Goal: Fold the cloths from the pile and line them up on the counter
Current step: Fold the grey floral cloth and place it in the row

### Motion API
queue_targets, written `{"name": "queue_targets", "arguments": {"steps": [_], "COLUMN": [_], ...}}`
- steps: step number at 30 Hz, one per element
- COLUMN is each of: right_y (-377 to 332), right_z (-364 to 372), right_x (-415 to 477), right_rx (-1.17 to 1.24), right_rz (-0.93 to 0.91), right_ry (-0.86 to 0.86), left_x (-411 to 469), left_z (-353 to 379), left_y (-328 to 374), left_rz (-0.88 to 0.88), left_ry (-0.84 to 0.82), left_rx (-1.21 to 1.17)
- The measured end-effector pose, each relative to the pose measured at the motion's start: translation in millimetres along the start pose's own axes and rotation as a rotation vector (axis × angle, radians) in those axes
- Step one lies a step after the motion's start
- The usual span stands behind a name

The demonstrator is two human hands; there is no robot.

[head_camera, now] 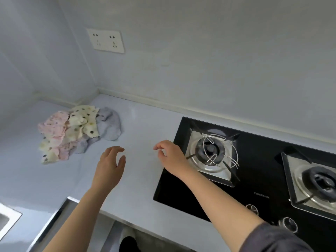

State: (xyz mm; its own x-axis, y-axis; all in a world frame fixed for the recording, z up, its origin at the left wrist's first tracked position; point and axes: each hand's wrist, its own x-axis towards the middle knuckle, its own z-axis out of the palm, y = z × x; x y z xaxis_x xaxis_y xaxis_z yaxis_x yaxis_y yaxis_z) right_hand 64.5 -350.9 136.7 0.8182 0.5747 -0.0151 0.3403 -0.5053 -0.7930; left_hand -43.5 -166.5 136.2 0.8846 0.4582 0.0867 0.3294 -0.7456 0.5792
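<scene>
Left hand [110, 163]: released, fingers relaxed, above counter [141, 128].
Right hand [170, 157]: released, loosely curled, grasping nothing.
Cloth pile [78, 131]: unfolded, near counter corner.

— What do you have ahead of you?
— Item one: a pale wall [200, 51] facing me, with a white double socket [105, 40] on it. Item two: a side wall [36, 51] to my left, meeting the first in a corner.
— And lower down?
— Item three: a pale counter [145, 124] with a raised strip [163, 103] along the wall foot. Item four: a black glass stove [254, 188] on my right, with a left burner [211, 153] carrying a wire ring [211, 140], a right burner [323, 180] and knobs [251, 209] in front. Item five: a sink [4, 218] corner at my lower left.
</scene>
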Motion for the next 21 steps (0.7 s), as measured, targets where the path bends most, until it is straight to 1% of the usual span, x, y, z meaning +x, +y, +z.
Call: {"name": "queue_targets", "arguments": {"steps": [3,5,7,10,11,13,15,18,19,21], "right_y": [-18.8,-32.7,-43.1,-48.3,-47.7,-40.2,-28.8,-10.1,-6.3,1.1], "right_z": [44.4,77.9,110.2,158.4,174.1,199.0,218.5,236.9,239.4,245.5], "right_x": [42.4,76.1,109.7,158.2,174.5,202.7,227.9,249.6,253.5,256.8], "right_rx": [-0.029,-0.052,-0.089,-0.165,-0.188,-0.220,-0.305,-0.448,-0.447,-0.443], "right_rz": [0.015,0.038,0.057,0.070,0.071,0.061,0.042,0.001,0.005,-0.019], "right_ry": [-0.046,-0.042,-0.047,-0.073,-0.052,0.046,0.128,0.174,0.179,0.186], "left_x": [43.2,77.7,112.5,158.3,171.6,191.8,207.1,217.7,219.1,219.4], "left_z": [-18.4,-30.6,-37.0,-29.6,-23.5,-9.7,7.9,30.4,33.2,41.4], "left_y": [-51.3,-85.7,-117.1,-159.1,-171.8,-186.9,-201.4,-227.0,-234.3,-250.1], "left_rz": [-0.015,-0.009,0.022,0.138,0.180,0.267,0.324,0.343,0.335,0.372], "left_ry": [-0.024,-0.035,-0.040,-0.054,-0.053,-0.061,-0.064,-0.068,-0.068,-0.009], "left_rx": [0.039,0.052,0.092,0.216,0.276,0.412,0.492,0.477,0.446,0.400]}}
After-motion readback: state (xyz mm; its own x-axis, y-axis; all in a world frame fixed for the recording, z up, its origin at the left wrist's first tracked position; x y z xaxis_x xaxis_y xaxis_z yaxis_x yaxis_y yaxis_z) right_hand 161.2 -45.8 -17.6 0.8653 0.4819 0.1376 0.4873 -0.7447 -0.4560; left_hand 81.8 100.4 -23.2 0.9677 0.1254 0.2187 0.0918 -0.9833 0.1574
